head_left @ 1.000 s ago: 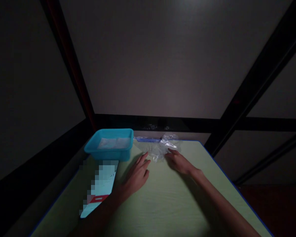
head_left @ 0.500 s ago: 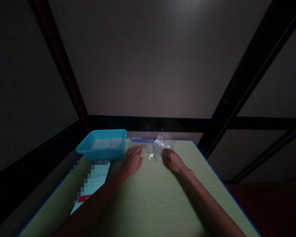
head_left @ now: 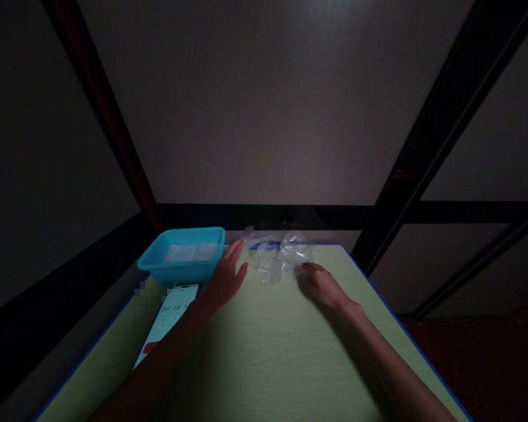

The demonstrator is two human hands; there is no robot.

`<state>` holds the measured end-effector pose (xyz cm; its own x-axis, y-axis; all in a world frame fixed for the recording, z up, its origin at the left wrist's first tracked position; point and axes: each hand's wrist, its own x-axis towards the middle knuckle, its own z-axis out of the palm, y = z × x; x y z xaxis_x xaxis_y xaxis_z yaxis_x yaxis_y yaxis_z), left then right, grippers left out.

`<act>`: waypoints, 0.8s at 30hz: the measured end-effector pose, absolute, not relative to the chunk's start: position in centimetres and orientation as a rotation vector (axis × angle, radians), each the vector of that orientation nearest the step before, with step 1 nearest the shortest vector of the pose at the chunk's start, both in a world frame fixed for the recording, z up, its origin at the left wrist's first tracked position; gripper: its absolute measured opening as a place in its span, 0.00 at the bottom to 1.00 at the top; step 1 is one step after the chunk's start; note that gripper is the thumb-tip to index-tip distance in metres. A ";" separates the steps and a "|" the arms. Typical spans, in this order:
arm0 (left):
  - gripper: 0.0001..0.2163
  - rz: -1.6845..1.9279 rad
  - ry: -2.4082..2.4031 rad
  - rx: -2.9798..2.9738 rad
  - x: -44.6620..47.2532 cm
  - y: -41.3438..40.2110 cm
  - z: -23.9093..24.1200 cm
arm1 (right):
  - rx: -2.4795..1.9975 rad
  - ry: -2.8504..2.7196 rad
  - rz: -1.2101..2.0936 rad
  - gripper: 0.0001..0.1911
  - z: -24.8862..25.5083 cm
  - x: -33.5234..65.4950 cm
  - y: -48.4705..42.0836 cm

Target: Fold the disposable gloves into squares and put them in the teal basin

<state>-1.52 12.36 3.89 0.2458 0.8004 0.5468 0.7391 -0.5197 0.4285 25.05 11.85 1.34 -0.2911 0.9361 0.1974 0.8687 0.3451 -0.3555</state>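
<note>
A crumpled clear plastic bag [head_left: 286, 255] lies at the far edge of the table, between my two hands. Its left part reaches close to the fingertips of my left hand [head_left: 225, 278]. That hand is open, fingers stretched forward and thumb held apart, just right of a blue plastic basin [head_left: 182, 272]. On the other side, my right hand [head_left: 323, 285] hovers low over the tabletop, fingers loosely bent and apart, with nothing seen in its grasp. Whether its fingertips touch the bag's right edge, I cannot tell.
Pale flat pieces [head_left: 193, 252] lie inside the basin. A phone [head_left: 171, 316] showing a running timer rests on the left of the table [head_left: 273, 351], partly behind my left forearm. A panelled wall [head_left: 264, 117] rises behind the table's blue-edged far side.
My left hand has lifted and moved left, its thumb spreading from the fingers. My right hand has shifted slightly right, away from the bag. The bag's left part now stands up more.
</note>
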 end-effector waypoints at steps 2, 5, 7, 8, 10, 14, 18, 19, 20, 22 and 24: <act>0.22 1.216 1.425 2.386 -1.5 11.0 4.8 | -1.559 -2.228 0.284 0.19 1.4 25.0 11.5; 0.18 1.325 1.258 2.273 -1.5 8.7 6.3 | -1.499 -2.193 0.348 0.21 1.6 24.8 10.9; 0.15 1.302 1.097 2.146 -1.6 7.2 7.3 | -1.456 -2.180 0.390 0.24 1.8 24.5 10.5; 0.15 1.273 1.015 2.032 -1.6 6.5 7.8 | -1.432 -2.172 0.421 0.25 1.9 24.3 10.3; 0.18 1.227 0.847 1.765 -1.7 5.5 8.7 | -1.353 -2.109 0.576 0.27 2.2 24.0 9.8; 0.20 1.206 0.683 1.456 -2.0 4.6 9.2 | -1.107 -1.819 1.092 0.31 3.0 23.5 9.0; 0.19 1.266 0.779 1.326 -2.4 5.4 7.1 | -1.022 -1.638 1.292 0.30 3.9 22.9 8.0; 0.17 1.284 0.805 1.263 -2.5 5.8 6.2 | -1.010 -1.605 1.329 0.30 4.1 22.8 7.8; 0.16 1.285 0.832 1.177 -2.6 6.2 5.2 | -0.998 -1.578 1.365 0.31 4.2 22.7 7.6; 0.14 1.277 0.872 1.069 -2.6 7.0 3.1 | -0.987 -1.548 1.425 0.32 4.1 22.5 7.2; 0.13 1.268 0.896 1.040 -2.6 7.5 1.2 | -0.984 -1.561 1.460 0.32 3.7 22.5 7.0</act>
<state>-2.61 7.46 1.19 0.1071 0.9938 0.0302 -0.3032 0.0037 0.9529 22.47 7.02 3.70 -0.4070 0.9130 0.0279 0.0331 0.0453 -0.9984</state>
